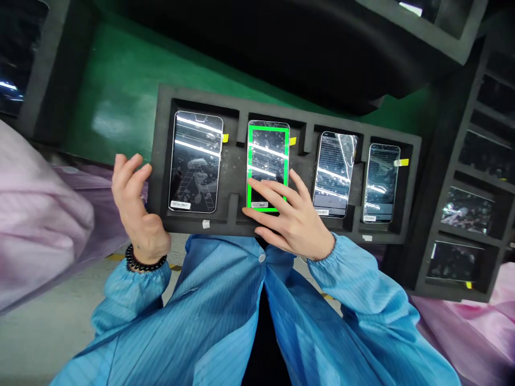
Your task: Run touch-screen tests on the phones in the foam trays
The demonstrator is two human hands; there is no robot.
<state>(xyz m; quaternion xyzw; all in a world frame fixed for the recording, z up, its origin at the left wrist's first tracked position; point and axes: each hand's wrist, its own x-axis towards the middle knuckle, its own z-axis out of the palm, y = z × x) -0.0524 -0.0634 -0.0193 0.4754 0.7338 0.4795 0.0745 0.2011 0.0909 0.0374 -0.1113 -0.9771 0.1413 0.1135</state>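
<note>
A dark foam tray (233, 214) lies in front of me with several smartphones in its compartments. My right hand (287, 214) is open, its fingers spread over the lower part of the second smartphone from the left (269, 155), whose screen shows a bright green border. Whether every fingertip touches the glass I cannot tell. My left hand (139, 212) is open beside the tray's left edge, with fingers bent upward and nothing in them. Nearest to it is the leftmost smartphone (196, 161), its screen dark. Farther right lie a smartphone with lines of text (336, 174) and a rightmost smartphone (380, 182).
A green work surface (116, 102) extends behind the tray. Another foam tray with devices (446, 230) stands on the right, and a further tray (46, 80) at the upper left. Pink sleeves of other people (44, 214) show at both sides.
</note>
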